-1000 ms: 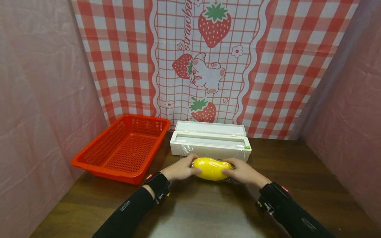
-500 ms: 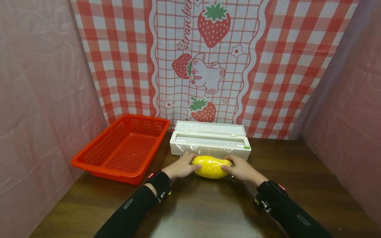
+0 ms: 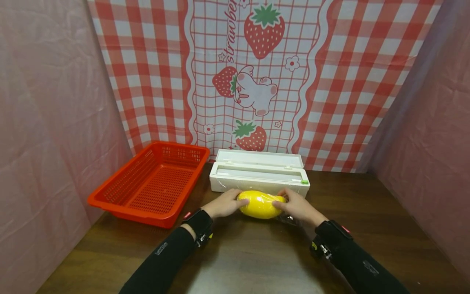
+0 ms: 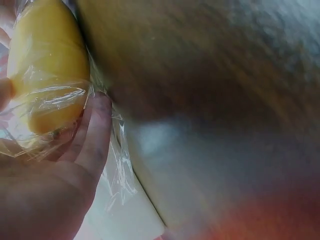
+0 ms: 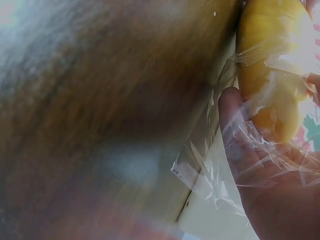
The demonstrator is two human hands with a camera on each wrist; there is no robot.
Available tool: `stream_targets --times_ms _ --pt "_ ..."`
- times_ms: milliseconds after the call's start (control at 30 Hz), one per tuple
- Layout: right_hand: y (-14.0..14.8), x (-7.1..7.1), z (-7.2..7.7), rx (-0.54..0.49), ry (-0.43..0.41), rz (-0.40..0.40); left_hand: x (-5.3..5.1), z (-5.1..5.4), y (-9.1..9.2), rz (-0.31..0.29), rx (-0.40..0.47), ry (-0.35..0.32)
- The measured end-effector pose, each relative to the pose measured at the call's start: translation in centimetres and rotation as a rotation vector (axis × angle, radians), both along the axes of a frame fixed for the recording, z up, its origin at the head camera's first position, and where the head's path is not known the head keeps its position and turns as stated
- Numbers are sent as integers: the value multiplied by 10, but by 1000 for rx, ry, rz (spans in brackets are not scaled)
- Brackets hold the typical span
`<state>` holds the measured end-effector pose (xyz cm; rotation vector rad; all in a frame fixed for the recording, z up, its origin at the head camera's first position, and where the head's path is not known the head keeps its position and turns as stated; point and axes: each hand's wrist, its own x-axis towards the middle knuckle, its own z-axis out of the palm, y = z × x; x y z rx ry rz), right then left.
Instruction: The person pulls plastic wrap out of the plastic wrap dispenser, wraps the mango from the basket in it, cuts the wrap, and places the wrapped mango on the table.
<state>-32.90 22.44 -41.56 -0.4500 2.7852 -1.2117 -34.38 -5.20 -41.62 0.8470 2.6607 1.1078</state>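
A yellow mango (image 3: 260, 204) with clear cling film (image 5: 250, 137) around it is held level in front of the white cling film box. My left hand (image 3: 225, 203) grips its left end, thumb on the near side. The right hand (image 3: 299, 207) grips the narrower right end in the same way. In the left wrist view the mango (image 4: 50, 65) lies against the fingers under wrinkled film. Loose film hangs beside the right fingers in the right wrist view. Behind the hands stands the cling film box (image 3: 257, 185), its lid (image 3: 258, 158) raised.
An orange-red plastic basket (image 3: 167, 220) with slotted sides stands to the left on the brown wooden table (image 3: 242, 261). A checked strawberry cloth (image 3: 338, 102) hangs at the back, with pink cloth on both sides.
Both hands have moved the mango slightly away from me, towards the box. Film that stretched across the box's front shows less now. Box and basket have stayed put.
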Motion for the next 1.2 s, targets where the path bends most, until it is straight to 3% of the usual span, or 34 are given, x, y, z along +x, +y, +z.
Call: stream_targets --times_ms 200,700,1200 --pt "-4 -1 -1 -65 -29 -20 0 -2 0 81 70 -91" --pt "-7 -3 1 -110 -123 -81 -5 -4 3 125 19 -114" --pt "-6 -8 1 -128 -178 -111 -6 1 5 146 3 -146"
